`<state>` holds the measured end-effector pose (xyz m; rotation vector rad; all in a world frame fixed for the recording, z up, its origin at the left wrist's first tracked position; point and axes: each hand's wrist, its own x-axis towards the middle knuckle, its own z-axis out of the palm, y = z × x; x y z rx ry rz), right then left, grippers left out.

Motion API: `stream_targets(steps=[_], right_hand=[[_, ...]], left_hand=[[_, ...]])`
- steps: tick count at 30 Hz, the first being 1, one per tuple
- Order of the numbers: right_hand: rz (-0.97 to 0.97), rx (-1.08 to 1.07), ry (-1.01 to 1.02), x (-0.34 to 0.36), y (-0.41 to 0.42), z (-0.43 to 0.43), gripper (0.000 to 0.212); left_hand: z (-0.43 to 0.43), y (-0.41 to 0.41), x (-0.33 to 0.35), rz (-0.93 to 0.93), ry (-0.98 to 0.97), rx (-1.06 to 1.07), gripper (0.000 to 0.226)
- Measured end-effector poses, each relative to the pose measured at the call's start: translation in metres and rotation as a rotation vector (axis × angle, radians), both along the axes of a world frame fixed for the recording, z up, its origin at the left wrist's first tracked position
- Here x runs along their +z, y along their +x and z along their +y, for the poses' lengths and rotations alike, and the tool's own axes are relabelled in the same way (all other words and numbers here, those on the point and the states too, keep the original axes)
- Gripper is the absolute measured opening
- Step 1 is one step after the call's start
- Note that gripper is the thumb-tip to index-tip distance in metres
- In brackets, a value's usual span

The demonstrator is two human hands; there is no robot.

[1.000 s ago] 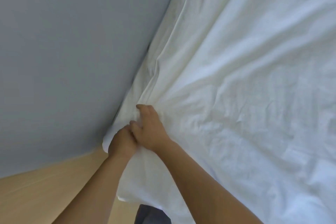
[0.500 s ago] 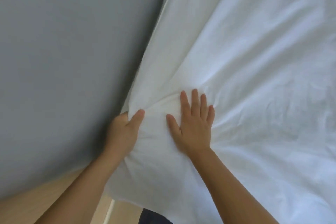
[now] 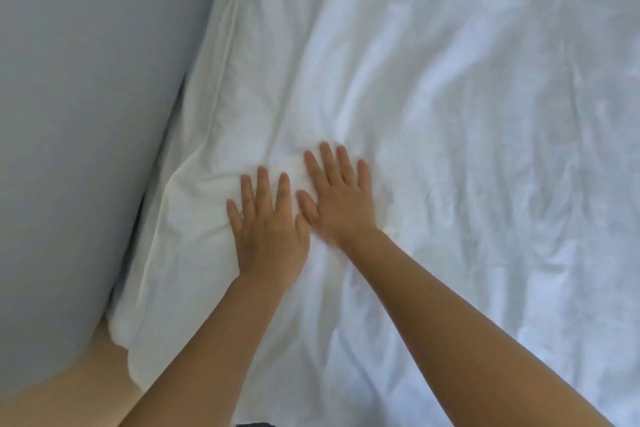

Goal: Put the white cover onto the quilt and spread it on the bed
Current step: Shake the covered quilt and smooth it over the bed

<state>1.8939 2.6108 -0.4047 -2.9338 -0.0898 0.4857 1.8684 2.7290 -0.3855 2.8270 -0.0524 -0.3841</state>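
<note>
My left grip (image 3: 268,236) and my right grip (image 3: 341,204) are bare hands, each with all five fingers in sight. The nails look short, as far as the blur lets me tell. Behind them my left forearm (image 3: 228,340) and right forearm (image 3: 422,305) are bare skin all the way to the bottom edge of the view, slim and smooth. Between them, at that edge, shows a sliver of dark cloth (image 3: 254,424), too little to tell which garment it is.

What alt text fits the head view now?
Two bare hands, the left hand beside the right hand, press flat with fingers spread on a wrinkled white cover near its left edge. A grey-blue surface borders the cover on the left.
</note>
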Motion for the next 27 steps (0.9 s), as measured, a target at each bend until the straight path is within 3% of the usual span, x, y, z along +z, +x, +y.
stream_targets(steps=[4, 11, 14, 21, 24, 27], right_hand=[[-0.010, -0.070, -0.106, -0.010, -0.021, -0.102, 0.066], [-0.018, -0.263, -0.160, -0.012, -0.072, -0.332, 0.066], [-0.078, -0.273, -0.138, -0.017, -0.096, -0.446, 0.067], [-0.074, -0.440, -0.255, -0.022, -0.198, -0.742, 0.066], [-0.002, -0.601, -0.297, -0.018, -0.261, -0.844, 0.064], [0.091, -0.690, -0.274, -0.008, -0.300, -0.890, 0.065]], left_hand=[[-0.073, -0.018, -0.023, 0.055, 0.057, -0.105, 0.071], [-0.277, -0.056, -0.032, 0.084, 0.055, -0.174, 0.078], [-0.408, -0.081, -0.037, 0.057, 0.046, -0.222, 0.089], [-0.671, -0.141, -0.041, 0.017, 0.029, -0.335, 0.088], [-0.759, -0.178, -0.036, 0.069, -0.010, -0.487, 0.088], [-0.817, -0.219, -0.030, 0.107, -0.029, -0.664, 0.086]])
